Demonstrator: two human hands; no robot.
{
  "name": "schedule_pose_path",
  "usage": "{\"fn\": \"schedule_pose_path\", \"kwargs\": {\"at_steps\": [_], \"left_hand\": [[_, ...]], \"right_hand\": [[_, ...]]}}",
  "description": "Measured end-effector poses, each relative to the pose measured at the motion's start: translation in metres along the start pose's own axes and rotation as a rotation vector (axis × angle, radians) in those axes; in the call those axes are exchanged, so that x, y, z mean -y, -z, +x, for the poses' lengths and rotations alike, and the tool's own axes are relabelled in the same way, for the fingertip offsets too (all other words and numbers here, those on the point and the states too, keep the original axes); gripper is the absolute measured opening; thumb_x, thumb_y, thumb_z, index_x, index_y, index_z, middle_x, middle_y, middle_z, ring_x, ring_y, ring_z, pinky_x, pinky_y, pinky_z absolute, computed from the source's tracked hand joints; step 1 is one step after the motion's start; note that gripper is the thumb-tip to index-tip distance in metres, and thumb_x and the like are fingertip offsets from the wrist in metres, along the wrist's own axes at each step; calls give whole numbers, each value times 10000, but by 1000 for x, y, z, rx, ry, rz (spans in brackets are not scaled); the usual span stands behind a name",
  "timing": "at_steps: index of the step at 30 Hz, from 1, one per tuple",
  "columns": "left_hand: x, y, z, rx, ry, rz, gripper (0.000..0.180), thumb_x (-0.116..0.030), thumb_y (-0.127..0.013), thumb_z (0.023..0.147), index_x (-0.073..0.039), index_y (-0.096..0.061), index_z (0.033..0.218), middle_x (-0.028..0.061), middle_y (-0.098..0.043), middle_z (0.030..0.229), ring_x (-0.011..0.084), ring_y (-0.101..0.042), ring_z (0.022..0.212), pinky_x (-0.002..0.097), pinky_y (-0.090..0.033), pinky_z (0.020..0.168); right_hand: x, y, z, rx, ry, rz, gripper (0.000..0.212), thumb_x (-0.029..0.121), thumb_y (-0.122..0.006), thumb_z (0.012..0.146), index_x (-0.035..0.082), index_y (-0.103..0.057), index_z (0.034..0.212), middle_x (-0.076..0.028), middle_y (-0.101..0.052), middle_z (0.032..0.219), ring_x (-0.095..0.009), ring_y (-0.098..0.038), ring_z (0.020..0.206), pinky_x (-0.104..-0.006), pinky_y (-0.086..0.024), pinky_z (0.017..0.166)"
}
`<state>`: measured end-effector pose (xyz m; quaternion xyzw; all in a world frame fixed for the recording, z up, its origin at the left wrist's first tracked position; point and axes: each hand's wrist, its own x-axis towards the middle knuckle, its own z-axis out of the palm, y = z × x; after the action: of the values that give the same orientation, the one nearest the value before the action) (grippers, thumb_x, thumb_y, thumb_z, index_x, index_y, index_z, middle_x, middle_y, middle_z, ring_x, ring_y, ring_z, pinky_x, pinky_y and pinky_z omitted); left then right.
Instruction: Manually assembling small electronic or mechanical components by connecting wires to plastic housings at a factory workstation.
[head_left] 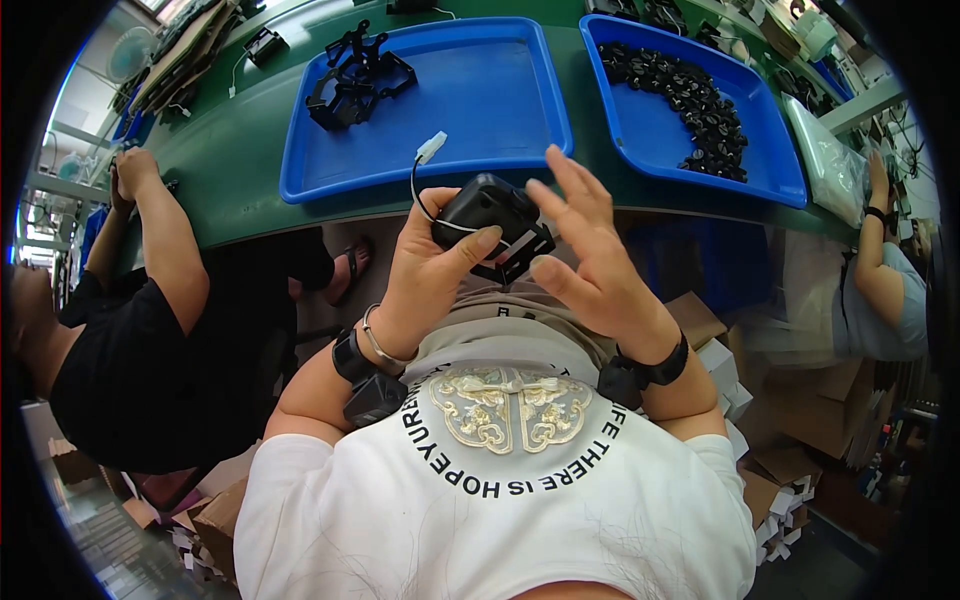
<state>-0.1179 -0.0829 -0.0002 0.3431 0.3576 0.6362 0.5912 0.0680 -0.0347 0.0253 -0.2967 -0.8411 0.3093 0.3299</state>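
Note:
My left hand (420,265) is closed round a black boxy device (487,212), its thumb pressed against the near side. From the device a thin white-and-black cable loops up over my fingers to a white plug connector (431,148). A black bracket-like frame (520,256) sits at the device's lower right side. Beside the device, my right hand (590,250) is held with fingers spread and nothing in its grasp; the fingertips are close to the device's right edge, and I cannot tell whether they touch it.
A blue tray (480,110) ahead holds several black plastic frames (358,80). Another blue tray (640,140) at right holds many small black knobs (690,100). Both rest on a green table (235,190). People work at left and right; cardboard boxes (810,410) stand on the floor.

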Motion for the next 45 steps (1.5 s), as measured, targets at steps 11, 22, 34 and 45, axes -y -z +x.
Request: {"fn": "schedule_pose_path", "kwargs": {"at_steps": [11, 22, 34, 45], "left_hand": [[2, -3, 3, 70, -3, -5, 342, -56, -651, 837, -39, -444, 1109, 84, -586, 1005, 135, -607, 861, 271, -565, 695], [2, -1, -3, -10, 6, -23, 347, -60, -657, 833, -42, -441, 1104, 74, -596, 986, 143, -627, 797, 263, -561, 682], [8, 2, -10, 139, 92, -141, 310, -46, -575, 877, -79, -426, 1147, 117, -567, 1089, 232, -626, 945, 350, -574, 764], [18, -6, -15, 91, 8, -151, 292, -38, -562, 883, -85, -432, 1140, 112, -579, 1078, 219, -634, 931, 334, -583, 753]], "right_hand": [[6, 11, -7, 17, 139, 16, 640, 531, -421, 909, 6, -511, 1264, -199, -243, 1468, -341, -164, 1363, -436, -148, 1084], [6, 4, -5, 21, 171, 81, 646, 550, -404, 909, 25, -516, 1268, -186, -282, 1455, -331, -185, 1358, -427, -151, 1086], [0, -3, -7, -31, -86, 173, 455, 306, -606, 868, 3, -553, 1203, -180, -498, 1276, -259, -472, 1164, -340, -365, 967], [-3, -4, -7, -151, 123, 118, 288, 51, -577, 866, -9, -599, 1146, -140, -603, 1157, -264, -517, 1098, -324, -409, 937]]}}
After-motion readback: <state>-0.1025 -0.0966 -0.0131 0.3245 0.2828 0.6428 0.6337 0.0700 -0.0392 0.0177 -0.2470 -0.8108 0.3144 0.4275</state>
